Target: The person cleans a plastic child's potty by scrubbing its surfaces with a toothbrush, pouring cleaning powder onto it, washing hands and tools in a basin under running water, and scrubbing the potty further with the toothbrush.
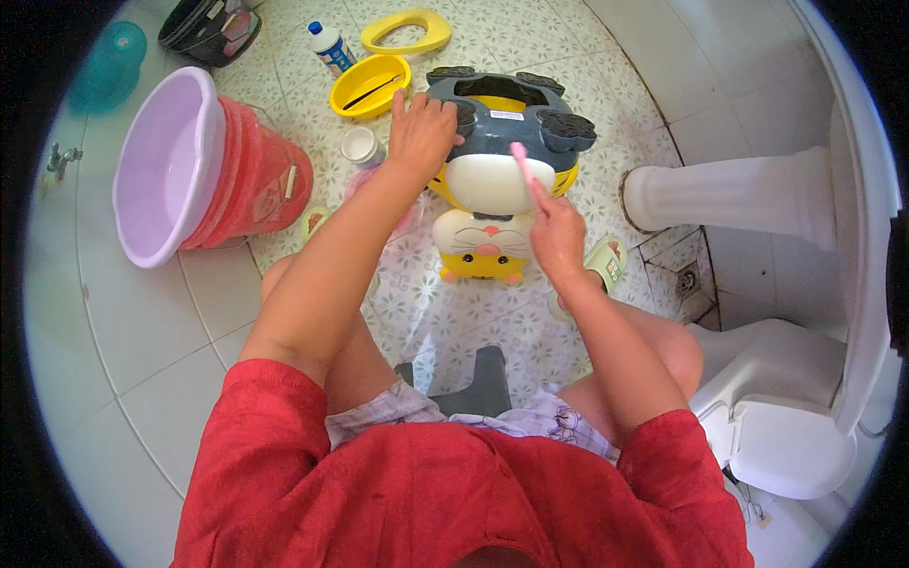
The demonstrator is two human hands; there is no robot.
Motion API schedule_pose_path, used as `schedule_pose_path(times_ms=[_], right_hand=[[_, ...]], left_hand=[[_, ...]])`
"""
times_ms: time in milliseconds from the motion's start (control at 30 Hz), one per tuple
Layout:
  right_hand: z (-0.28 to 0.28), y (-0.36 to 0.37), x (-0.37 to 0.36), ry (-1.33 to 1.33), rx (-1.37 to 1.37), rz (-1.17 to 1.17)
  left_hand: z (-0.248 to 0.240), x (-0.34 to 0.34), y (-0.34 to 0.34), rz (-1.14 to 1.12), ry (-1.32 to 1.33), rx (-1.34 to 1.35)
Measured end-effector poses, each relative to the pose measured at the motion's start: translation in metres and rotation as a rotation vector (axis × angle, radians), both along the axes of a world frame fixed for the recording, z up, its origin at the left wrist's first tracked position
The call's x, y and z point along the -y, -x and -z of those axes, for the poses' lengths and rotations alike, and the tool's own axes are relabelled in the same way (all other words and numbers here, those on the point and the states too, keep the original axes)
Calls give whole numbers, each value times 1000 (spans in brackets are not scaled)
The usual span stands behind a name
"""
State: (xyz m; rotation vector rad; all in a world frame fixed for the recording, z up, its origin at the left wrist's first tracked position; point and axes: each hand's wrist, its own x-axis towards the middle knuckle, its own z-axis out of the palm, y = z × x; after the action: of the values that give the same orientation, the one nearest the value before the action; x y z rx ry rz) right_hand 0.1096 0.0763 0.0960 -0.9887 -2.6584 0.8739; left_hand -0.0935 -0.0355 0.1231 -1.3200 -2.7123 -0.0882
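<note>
A child's potty (488, 185) shaped like a cartoon animal lies upside down on the floor before me, its dark underside turned up and its yellow-and-white face towards me. My left hand (423, 131) grips its left side, by one of the black feet on the underside. In my right hand (559, 237) is a small pink brush (524, 166), closed in the fingers. The brush head reaches over the white front panel, at the border with the dark base; whether the bristles touch cannot be made out.
Beyond my left hand are a yellow bowl (355, 101) with a dark stick in it, a yellow seat ring (417, 30), a blue-capped bottle (332, 52) and a white cup (360, 146). Left stands a red bucket (275, 180) with a lilac basin (142, 180); right, a sink pedestal (729, 196) and toilet (791, 445).
</note>
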Motion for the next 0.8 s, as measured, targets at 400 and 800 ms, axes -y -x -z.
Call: schedule_pose_path(times_ms=[400, 800], right_hand=[[9, -1, -3, 69, -56, 102], [1, 14, 14, 237, -65, 201]], left_hand=[[10, -6, -9, 0, 51, -67], [5, -6, -4, -53, -89, -1]])
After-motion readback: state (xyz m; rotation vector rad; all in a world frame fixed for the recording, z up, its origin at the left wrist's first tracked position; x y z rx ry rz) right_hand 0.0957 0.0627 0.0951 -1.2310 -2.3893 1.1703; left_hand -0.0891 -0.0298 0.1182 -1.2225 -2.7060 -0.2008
